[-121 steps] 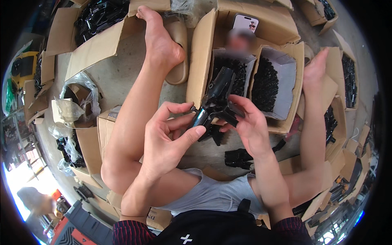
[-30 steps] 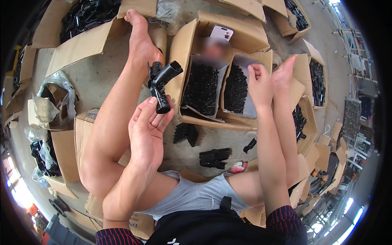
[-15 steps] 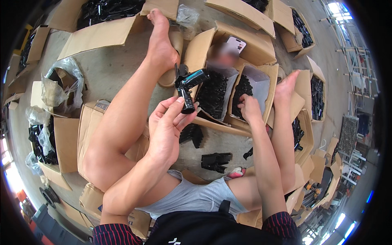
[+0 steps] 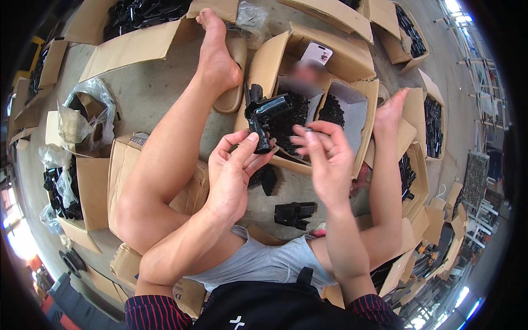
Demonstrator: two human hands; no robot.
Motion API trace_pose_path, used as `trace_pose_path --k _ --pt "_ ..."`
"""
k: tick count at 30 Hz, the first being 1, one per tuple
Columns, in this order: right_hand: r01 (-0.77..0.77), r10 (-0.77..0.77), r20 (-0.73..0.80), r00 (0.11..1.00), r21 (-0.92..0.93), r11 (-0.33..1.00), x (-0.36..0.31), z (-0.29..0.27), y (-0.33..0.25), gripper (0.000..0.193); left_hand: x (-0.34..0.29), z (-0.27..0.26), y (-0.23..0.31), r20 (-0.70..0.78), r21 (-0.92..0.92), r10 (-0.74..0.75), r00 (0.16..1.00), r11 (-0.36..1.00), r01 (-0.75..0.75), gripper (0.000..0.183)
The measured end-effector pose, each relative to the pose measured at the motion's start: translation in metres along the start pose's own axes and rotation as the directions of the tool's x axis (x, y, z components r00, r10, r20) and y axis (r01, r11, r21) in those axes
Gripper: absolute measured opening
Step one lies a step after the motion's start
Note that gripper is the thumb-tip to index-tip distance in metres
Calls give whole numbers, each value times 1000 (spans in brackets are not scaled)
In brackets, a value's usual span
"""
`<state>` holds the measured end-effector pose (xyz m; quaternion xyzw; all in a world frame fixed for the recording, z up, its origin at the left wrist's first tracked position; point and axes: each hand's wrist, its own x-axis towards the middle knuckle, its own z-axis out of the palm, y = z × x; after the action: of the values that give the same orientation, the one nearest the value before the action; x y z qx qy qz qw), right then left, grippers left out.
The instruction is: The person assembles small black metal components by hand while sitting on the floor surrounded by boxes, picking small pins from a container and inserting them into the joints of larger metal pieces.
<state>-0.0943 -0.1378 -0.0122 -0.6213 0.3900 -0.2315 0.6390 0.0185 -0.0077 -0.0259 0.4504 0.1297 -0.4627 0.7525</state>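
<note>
My left hand (image 4: 234,173) is closed around the lower end of a glossy black pipe fitting (image 4: 269,110), whose several tube-like arms branch upward and to the right. My right hand (image 4: 330,157) is raised to the right of the fitting, thumb and fingers pinched together. Any piece between them is too small and blurred to name. Behind the hands stands an open carton (image 4: 264,66). Its left compartment holds black parts (image 4: 291,118), and its grey-lined right compartment holds small black pieces (image 4: 331,110).
Black gloves (image 4: 294,214) lie on the floor between my legs. A phone (image 4: 317,53) leans in the carton's far side. Cartons of black parts stand around: far left (image 4: 132,47), left (image 4: 91,187), right (image 4: 433,126). A plastic bag (image 4: 104,102) lies at the left. A tan slipper (image 4: 234,71) sits beside my left foot.
My right hand has come up out of the right compartment and moved left toward the fitting. My left hand has shifted slightly right, still holding the fitting.
</note>
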Motion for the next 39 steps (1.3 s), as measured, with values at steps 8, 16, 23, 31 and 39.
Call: trace_pose_path --k 8,16,23,31,39 --pt "36 -39 -73 997 -50 998 -1 35 12 17 -4 4 -10 17 58 97 995 994 -97 30" --pt "8 -15 -119 993 -64 998 -7 44 10 18 -9 3 -10 -5 89 118 993 989 -117 27" --pt "49 -64 -119 991 -128 991 -7 40 7 17 -10 4 -13 0 96 116 993 989 -115 27" --pt "47 -62 -95 994 -152 987 -6 39 12 18 -8 3 -14 -2 103 121 993 987 -121 27" --pt "62 -78 -99 992 -153 986 -6 41 8 19 -9 2 -15 6 120 136 991 983 -136 28"
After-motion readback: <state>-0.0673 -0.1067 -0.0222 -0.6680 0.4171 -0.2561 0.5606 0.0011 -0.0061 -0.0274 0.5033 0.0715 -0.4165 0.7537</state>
